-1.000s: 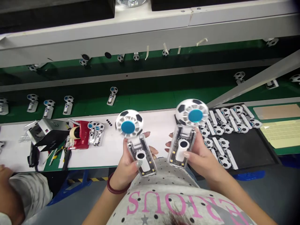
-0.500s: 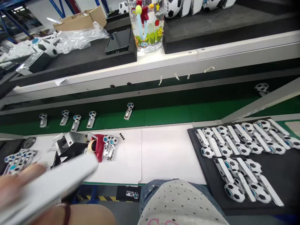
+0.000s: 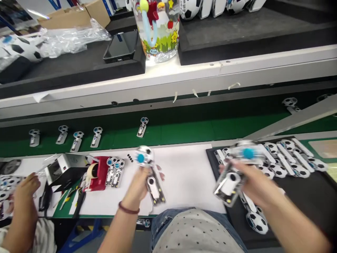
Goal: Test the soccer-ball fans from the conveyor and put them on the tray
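Two hand fans with soccer-ball heads are up in the air, one in each of the person's hands. The left hand (image 3: 137, 186) is closed around the clear handle of the left fan (image 3: 154, 186), above the white mat (image 3: 184, 182). That fan is blurry, and its blue middle faces up. The right hand (image 3: 254, 184) grips the right fan (image 3: 230, 184), which tips over on its side above the edge of a black tray (image 3: 305, 186). Lots of other fans (image 3: 286, 168) lie in rows on the tray. A dark red band (image 3: 128, 208) goes around the left wrist. On the mat, near the left hand, sit a red tape holder (image 3: 98, 179), two flat fans (image 3: 113, 172) and some tiny black dots (image 3: 130, 158). A silver box (image 3: 64, 169) is just beside the tape holder. Another person's hand (image 3: 25, 198) is far off to the left, by some more fans (image 3: 7, 182). Behind the mat, a green belt (image 3: 184, 133) holds a row of fans (image 3: 63, 135). Up on a white shelf (image 3: 184, 72) stands a bright picture cup (image 3: 155, 31), near a dark screen (image 3: 121, 45).
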Demonstrator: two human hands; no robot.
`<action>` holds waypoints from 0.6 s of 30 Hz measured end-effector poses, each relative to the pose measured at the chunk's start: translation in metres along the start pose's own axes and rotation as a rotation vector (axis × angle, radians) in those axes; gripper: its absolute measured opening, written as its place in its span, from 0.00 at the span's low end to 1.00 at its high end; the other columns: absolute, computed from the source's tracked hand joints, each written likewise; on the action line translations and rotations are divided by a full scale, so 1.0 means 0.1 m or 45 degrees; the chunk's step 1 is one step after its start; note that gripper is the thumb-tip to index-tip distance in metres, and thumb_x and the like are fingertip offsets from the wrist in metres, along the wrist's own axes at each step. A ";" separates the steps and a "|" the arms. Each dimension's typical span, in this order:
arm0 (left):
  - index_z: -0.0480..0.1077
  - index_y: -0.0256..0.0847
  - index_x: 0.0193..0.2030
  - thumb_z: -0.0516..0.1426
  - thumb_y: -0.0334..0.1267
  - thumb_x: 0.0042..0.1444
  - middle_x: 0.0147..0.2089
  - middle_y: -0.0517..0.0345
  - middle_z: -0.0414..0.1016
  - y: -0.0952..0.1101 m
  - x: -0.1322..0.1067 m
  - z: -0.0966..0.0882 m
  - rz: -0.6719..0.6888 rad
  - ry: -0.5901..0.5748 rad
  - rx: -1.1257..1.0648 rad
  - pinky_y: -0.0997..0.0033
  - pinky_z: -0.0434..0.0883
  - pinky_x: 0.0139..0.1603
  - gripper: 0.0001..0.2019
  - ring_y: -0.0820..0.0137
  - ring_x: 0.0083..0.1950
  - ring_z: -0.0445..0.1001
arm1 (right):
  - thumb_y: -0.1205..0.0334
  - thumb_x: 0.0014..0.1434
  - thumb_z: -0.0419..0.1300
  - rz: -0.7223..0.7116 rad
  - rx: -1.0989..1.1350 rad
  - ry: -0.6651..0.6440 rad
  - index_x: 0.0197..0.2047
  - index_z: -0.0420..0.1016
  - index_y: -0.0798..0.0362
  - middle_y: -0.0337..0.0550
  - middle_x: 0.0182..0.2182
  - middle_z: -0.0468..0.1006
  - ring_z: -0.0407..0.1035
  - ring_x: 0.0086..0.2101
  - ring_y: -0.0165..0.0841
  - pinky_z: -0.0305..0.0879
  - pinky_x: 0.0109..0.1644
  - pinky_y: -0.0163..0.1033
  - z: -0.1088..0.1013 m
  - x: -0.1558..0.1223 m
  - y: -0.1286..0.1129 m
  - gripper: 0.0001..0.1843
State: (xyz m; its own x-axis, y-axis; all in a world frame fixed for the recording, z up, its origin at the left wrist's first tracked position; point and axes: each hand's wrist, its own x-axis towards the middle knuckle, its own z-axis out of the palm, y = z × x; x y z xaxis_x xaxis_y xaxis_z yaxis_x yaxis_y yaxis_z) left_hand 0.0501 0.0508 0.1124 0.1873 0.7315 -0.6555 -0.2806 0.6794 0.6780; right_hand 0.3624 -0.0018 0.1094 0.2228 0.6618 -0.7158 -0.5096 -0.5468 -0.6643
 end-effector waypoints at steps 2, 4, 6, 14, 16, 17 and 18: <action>0.65 0.35 0.34 0.62 0.45 0.42 0.29 0.52 0.74 -0.54 0.24 0.03 -0.306 -0.055 0.039 0.61 0.73 0.28 0.18 0.64 0.27 0.74 | 0.67 0.54 0.58 0.304 0.054 0.019 0.36 0.70 0.57 0.46 0.29 0.76 0.72 0.29 0.32 0.70 0.33 0.37 -0.05 0.15 0.33 0.04; 0.65 0.33 0.33 0.63 0.42 0.42 0.29 0.47 0.74 -0.95 0.44 0.06 -0.508 -0.087 0.077 0.60 0.73 0.28 0.16 0.62 0.27 0.75 | 0.67 0.54 0.57 0.527 0.057 0.087 0.31 0.69 0.61 0.49 0.24 0.75 0.71 0.24 0.32 0.70 0.29 0.35 -0.09 0.35 0.69 0.05; 0.66 0.32 0.33 0.62 0.40 0.44 0.31 0.44 0.74 -1.10 0.69 0.11 -0.564 -0.112 0.104 0.62 0.73 0.32 0.14 0.62 0.30 0.76 | 0.66 0.55 0.57 0.603 0.033 0.135 0.30 0.69 0.64 0.51 0.22 0.75 0.71 0.22 0.33 0.69 0.26 0.36 -0.11 0.60 0.90 0.08; 0.55 0.44 0.56 0.51 0.42 0.57 0.50 0.50 0.69 0.00 2.04 0.75 -0.031 -0.246 0.293 0.64 0.71 0.46 0.20 0.67 0.45 0.74 | 0.60 0.59 0.53 0.058 -0.061 0.244 0.48 0.64 0.56 0.44 0.40 0.72 0.69 0.34 0.31 0.69 0.35 0.39 0.08 1.93 -0.14 0.15; 0.51 0.42 0.59 0.50 0.44 0.58 0.51 0.48 0.68 0.12 2.22 0.77 0.013 -0.204 0.467 0.62 0.71 0.46 0.24 0.67 0.45 0.73 | 0.59 0.59 0.53 -0.021 -0.140 0.339 0.52 0.61 0.54 0.47 0.46 0.68 0.68 0.37 0.33 0.68 0.38 0.41 0.05 2.10 -0.31 0.18; 0.50 0.41 0.60 0.50 0.45 0.58 0.52 0.47 0.67 0.12 2.28 0.73 0.020 -0.165 0.574 0.60 0.71 0.45 0.25 0.66 0.44 0.73 | 0.59 0.59 0.53 -0.035 -0.182 0.378 0.53 0.59 0.53 0.48 0.48 0.66 0.67 0.39 0.33 0.68 0.39 0.42 0.02 2.13 -0.32 0.19; 0.52 0.39 0.59 0.50 0.44 0.58 0.52 0.47 0.66 0.10 2.33 0.67 0.024 -0.119 0.691 0.59 0.71 0.45 0.24 0.66 0.45 0.72 | 0.58 0.59 0.53 -0.035 -0.223 0.398 0.54 0.59 0.52 0.48 0.49 0.65 0.66 0.40 0.34 0.67 0.40 0.42 -0.01 2.13 -0.26 0.20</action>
State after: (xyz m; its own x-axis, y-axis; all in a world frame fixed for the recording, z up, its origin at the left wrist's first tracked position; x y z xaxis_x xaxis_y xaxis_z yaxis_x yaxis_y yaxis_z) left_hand 0.1540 0.2322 -0.0112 0.2771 0.7289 -0.6260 0.2363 0.5798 0.7797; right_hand 0.4241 0.1529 -0.0255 0.4920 0.5032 -0.7104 -0.3559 -0.6285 -0.6916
